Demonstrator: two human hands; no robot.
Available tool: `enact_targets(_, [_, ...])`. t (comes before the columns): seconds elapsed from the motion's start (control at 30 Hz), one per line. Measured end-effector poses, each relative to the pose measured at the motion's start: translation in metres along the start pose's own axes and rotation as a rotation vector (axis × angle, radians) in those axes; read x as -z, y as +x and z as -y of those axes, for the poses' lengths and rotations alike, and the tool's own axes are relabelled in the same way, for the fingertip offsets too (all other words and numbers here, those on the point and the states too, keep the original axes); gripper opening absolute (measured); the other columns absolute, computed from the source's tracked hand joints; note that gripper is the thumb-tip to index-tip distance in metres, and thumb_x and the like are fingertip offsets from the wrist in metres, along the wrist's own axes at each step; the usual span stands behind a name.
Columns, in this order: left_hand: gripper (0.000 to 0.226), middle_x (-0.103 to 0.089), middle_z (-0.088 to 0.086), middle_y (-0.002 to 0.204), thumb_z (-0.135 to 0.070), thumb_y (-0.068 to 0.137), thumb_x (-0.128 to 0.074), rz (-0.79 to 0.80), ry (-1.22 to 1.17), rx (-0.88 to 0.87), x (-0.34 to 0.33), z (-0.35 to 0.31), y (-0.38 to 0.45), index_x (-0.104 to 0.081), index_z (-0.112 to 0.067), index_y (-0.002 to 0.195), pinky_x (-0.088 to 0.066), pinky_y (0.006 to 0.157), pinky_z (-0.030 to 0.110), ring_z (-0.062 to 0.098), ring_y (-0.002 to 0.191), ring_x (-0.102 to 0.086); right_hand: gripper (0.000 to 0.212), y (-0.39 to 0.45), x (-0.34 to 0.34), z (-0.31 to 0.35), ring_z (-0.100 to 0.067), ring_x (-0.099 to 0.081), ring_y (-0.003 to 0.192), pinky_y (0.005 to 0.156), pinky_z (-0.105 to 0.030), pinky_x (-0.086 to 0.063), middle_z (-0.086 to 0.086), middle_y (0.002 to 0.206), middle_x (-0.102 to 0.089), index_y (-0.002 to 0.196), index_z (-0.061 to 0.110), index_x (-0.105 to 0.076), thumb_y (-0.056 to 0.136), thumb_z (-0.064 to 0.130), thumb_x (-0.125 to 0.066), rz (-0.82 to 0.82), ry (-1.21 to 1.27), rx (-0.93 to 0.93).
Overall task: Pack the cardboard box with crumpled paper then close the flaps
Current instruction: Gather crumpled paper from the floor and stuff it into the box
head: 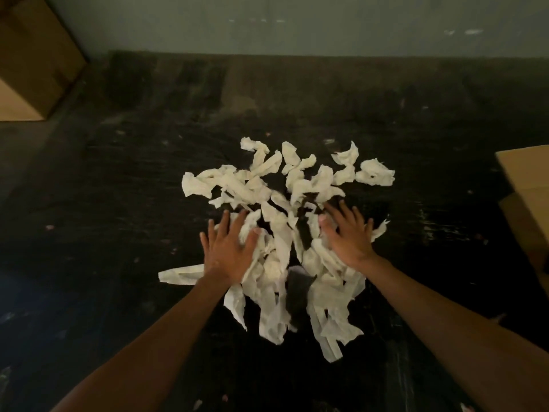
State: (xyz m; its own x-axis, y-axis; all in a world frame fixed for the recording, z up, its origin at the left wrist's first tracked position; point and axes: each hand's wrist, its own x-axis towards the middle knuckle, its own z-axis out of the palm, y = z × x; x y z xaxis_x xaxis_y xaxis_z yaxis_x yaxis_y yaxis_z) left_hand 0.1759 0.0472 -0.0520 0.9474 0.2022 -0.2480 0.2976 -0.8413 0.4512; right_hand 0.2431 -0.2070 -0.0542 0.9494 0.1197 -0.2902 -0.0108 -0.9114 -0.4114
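A loose pile of white crumpled paper strips (276, 221) lies spread on the dark floor (118, 203) in front of me. My left hand (228, 248) rests flat on the left side of the pile, fingers spread. My right hand (347, 233) lies flat on the right side, fingers apart. Neither hand grips any paper. A cardboard box (528, 203) shows partly at the right edge, with one flap raised; its inside is hidden.
A second cardboard box (32, 60) stands at the far left against a pale wall (297, 25). The dark floor is scuffed and dotted with small scraps. Lighting is dim.
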Motion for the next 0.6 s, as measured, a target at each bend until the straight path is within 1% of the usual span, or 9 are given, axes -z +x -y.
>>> enact_targets(0.07, [0.067,-0.005,0.001,0.164,-0.074,0.089,-0.016,0.024,-0.006,-0.045,-0.003,-0.008,-0.005,-0.008,-0.048,0.151,0.003,0.119,0.057,0.032,0.15,0.005,0.072,-0.01,-0.004,0.008,-0.024,-0.003,0.148,0.116,-0.058,0.004,0.002,0.161,-0.013,0.148,0.044,-0.017,0.085,0.075,-0.003,0.022,0.011,0.053])
enact_targets(0.13, [0.067,-0.013,0.0,0.163,-0.074,0.089,-0.016,-0.012,0.016,-0.078,0.0,-0.013,-0.009,-0.011,-0.047,0.151,0.0,0.119,0.056,0.031,0.15,0.001,0.075,-0.019,-0.001,0.013,-0.023,-0.017,0.145,0.118,-0.054,-0.01,-0.001,0.157,-0.027,0.147,0.036,-0.03,0.086,0.075,-0.008,-0.014,0.087,0.101])
enact_targets(0.2, [0.071,-0.024,0.004,0.159,-0.076,0.086,-0.014,-0.157,0.019,-0.096,0.013,-0.015,-0.005,-0.022,-0.044,0.148,-0.009,0.118,0.058,0.033,0.148,-0.007,0.068,-0.022,0.014,0.017,-0.02,-0.036,0.133,0.111,-0.049,-0.029,-0.001,0.141,-0.047,0.136,0.032,-0.047,0.089,0.071,-0.018,-0.158,0.196,0.155])
enact_targets(0.27, [0.073,-0.025,0.008,0.154,-0.078,0.083,-0.016,-0.333,-0.024,-0.055,0.031,-0.013,0.011,-0.031,-0.04,0.144,-0.018,0.114,0.06,0.036,0.144,-0.012,0.058,-0.007,0.034,0.015,-0.018,-0.041,0.125,0.104,-0.043,-0.033,0.0,0.13,-0.051,0.125,0.032,-0.053,0.09,0.067,-0.023,-0.336,0.243,0.169])
enact_targets(0.33, [0.075,-0.015,0.009,0.157,-0.079,0.083,-0.019,-0.404,-0.057,0.028,0.049,-0.007,0.041,-0.028,-0.039,0.145,-0.014,0.115,0.062,0.039,0.145,-0.006,0.057,0.027,0.057,0.011,-0.022,-0.034,0.132,0.107,-0.046,-0.03,-0.003,0.139,-0.045,0.129,0.033,-0.048,0.091,0.068,-0.024,-0.431,0.238,0.108])
enact_targets(0.37, [0.076,-0.007,0.009,0.161,-0.081,0.083,-0.019,-0.381,-0.073,0.076,0.056,-0.002,0.061,-0.022,-0.04,0.148,-0.009,0.116,0.062,0.04,0.146,0.0,0.059,0.049,0.068,0.006,-0.027,-0.028,0.138,0.11,-0.051,-0.027,-0.006,0.147,-0.037,0.136,0.036,-0.042,0.091,0.069,-0.023,-0.43,0.215,0.051])
enact_targets(0.43, [0.083,0.005,0.007,0.164,-0.085,0.081,-0.02,-0.262,-0.133,0.156,0.066,0.005,0.1,-0.009,-0.044,0.152,-0.002,0.115,0.064,0.042,0.147,0.008,0.064,0.093,0.086,-0.003,-0.033,-0.011,0.146,0.113,-0.061,-0.013,-0.006,0.159,-0.016,0.145,0.043,-0.026,0.089,0.073,-0.02,-0.336,0.167,-0.109])
enact_targets(0.5, [0.086,0.008,0.007,0.164,-0.086,0.078,-0.02,-0.128,-0.108,0.176,0.064,0.006,0.134,-0.001,-0.046,0.152,-0.004,0.114,0.067,0.045,0.147,0.007,0.069,0.128,0.093,-0.013,-0.034,0.003,0.147,0.111,-0.068,-0.002,0.0,0.163,0.001,0.147,0.05,-0.013,0.084,0.079,-0.016,-0.199,0.162,-0.236])
enact_targets(0.6, [0.081,0.008,0.005,0.164,-0.085,0.079,-0.016,0.004,0.125,0.063,0.049,-0.01,0.164,0.004,-0.051,0.149,-0.006,0.113,0.069,0.05,0.145,0.006,0.073,0.154,0.084,-0.015,-0.036,0.011,0.147,0.108,-0.072,0.003,0.003,0.162,0.008,0.147,0.052,-0.004,0.08,0.083,-0.008,-0.031,0.092,-0.217])
